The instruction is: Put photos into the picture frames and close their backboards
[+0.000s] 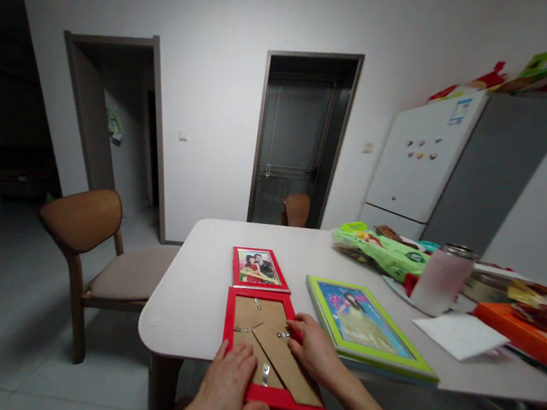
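A red picture frame [286, 402] lies face down near the table's front edge, its brown backboard [246, 307] and folded stand leg [286, 361] showing. Small metal clips sit along the backboard's edges. My left hand [228, 387] grips the lower left of the frame, fingers over the backboard and thumb at the bottom rim. At the right rim, beside a metal clip [283, 334], my right hand [312, 348] has its fingers curled on the frame; their tips are partly hidden. Just beyond lies a second red frame [259, 268], face up with a photo of two people.
A green picture frame [364, 321] lies to the right on the white table [205, 263]. Further right are a green bag [378, 249], a pink jar [442, 281], white paper [461, 334] and an orange box [521, 332]. A wooden chair [82, 220] stands at the left.
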### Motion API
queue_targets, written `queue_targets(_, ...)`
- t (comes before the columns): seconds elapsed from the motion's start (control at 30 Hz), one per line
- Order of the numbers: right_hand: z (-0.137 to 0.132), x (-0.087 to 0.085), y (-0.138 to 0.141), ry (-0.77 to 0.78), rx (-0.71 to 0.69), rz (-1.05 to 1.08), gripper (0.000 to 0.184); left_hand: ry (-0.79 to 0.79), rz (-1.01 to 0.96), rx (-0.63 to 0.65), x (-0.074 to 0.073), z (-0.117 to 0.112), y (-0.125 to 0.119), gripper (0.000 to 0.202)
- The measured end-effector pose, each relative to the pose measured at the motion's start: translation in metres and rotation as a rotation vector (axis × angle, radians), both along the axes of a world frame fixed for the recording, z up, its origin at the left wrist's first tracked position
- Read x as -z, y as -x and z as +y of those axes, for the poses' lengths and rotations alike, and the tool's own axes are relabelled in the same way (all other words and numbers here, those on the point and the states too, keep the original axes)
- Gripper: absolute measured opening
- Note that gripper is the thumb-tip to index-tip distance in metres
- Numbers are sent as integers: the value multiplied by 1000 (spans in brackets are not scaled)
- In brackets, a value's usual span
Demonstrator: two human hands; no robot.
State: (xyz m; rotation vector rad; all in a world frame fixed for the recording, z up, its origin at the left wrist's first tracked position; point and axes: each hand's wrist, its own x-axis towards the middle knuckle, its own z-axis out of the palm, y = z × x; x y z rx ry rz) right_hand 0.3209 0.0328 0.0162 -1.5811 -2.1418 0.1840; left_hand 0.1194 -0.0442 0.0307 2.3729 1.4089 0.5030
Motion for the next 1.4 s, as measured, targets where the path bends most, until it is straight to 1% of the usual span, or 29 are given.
queue_targets(0.13,6,2,2,11,8,-14,24,-5,-35,19,-1,1,2,56)
queue_targets(0.3,8,2,6,2,61,4,23,-5,-42,20,-1,1,3,56)
queue_targets(0.5,3,-2,8,12,105,15,27,-29,-60,27,3,1,2,52)
queue_targets(0.6,-4,-1,3,-20,72,39,32,-10,-62,21,4,2,3,55)
queue_targets(0.7,-9,0,-1,-47,-9,15,29,-6,-77,16,2,2,3,52)
queue_targets(0.77,-8,0,-1,-35,-9,0,27,-7,-95,9,1,2,2,50)
queue_targets(0.93,5,-3,8,-21,81,-22,23,20,-127,-7,3,2,2,68)
queue_targets(1.03,4,-6,11,-16,106,-19,25,25,-128,-4,6,3,2,70)
queue_targets(1.07,0,-8,11,-30,85,-6,27,28,-128,-3,7,4,3,71)
queue_targets(1.13,-12,-13,11,-29,-36,34,31,26,-133,4,8,4,4,71)
queue_targets(1.23,-32,-20,16,97,-304,88,29,14,-159,12,8,4,4,68)
queue_targets(1.27,-37,-21,18,137,-362,99,28,11,-170,10,7,4,4,68)
queue_targets(1.33,-42,-22,23,158,-400,105,24,2,-190,5,7,4,3,67)
queue_targets(1.4,-42,-19,28,140,-393,95,21,-9,-194,6,7,3,3,66)
